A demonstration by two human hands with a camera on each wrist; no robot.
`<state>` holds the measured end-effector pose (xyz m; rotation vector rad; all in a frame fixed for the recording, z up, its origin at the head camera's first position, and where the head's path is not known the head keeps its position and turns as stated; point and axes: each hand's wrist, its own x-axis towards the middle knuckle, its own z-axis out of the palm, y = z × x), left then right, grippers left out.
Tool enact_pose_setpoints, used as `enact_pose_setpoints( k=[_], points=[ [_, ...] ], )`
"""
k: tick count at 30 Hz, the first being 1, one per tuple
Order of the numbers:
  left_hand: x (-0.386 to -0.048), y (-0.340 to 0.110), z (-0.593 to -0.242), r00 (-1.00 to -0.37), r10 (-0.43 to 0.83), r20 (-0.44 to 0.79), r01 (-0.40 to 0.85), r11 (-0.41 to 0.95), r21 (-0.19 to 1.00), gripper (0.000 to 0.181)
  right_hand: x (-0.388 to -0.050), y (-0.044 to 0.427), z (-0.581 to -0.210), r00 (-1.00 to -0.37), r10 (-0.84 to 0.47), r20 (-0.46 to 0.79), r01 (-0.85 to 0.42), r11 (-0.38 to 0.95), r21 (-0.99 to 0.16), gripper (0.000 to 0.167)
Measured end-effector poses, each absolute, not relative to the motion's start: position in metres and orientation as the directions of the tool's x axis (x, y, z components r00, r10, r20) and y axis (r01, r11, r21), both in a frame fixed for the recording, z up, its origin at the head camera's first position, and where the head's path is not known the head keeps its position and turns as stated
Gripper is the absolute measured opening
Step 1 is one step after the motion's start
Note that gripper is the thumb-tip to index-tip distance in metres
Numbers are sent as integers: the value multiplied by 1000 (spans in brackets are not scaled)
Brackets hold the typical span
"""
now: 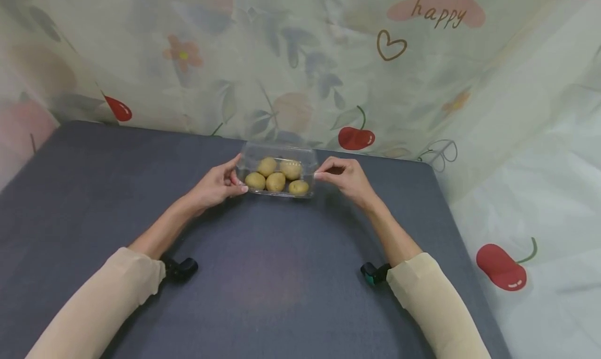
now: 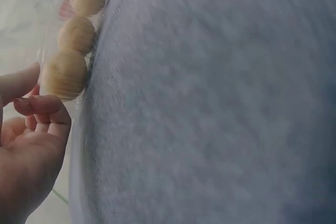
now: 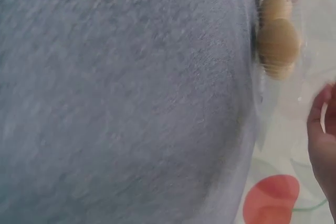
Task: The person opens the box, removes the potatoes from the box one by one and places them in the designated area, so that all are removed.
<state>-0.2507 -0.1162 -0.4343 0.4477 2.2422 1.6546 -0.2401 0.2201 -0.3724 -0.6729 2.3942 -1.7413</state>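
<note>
A clear plastic box (image 1: 277,150) with several round yellowish potatoes (image 1: 275,182) in it is near the far edge of the table. My left hand (image 1: 213,187) grips the box's left end, thumb at the front corner and fingers behind. At the right end, my right hand (image 1: 349,179) pinches the plastic edge between thumb and forefinger. The left wrist view has the potatoes (image 2: 65,74) in a row beyond my left fingertips. In the right wrist view my right hand (image 3: 325,135) is partly cut off at the frame edge. Whether the lid is fastened I cannot tell.
A dark grey cloth covers the table (image 1: 263,275). Behind it hangs a pale curtain (image 1: 291,61) printed with cherries, flowers and leaves, which also runs down the right side. Black straps with small devices sit at both wrists.
</note>
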Motion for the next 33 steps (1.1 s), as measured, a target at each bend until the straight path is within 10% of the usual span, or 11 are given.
enact_pose_setpoints(
  k=[33],
  points=[
    [-255, -120, -433, -864, 495, -91, 60, 281, 958, 85, -280, 220, -341, -932, -230, 281, -322, 169, -932, 18]
  ],
)
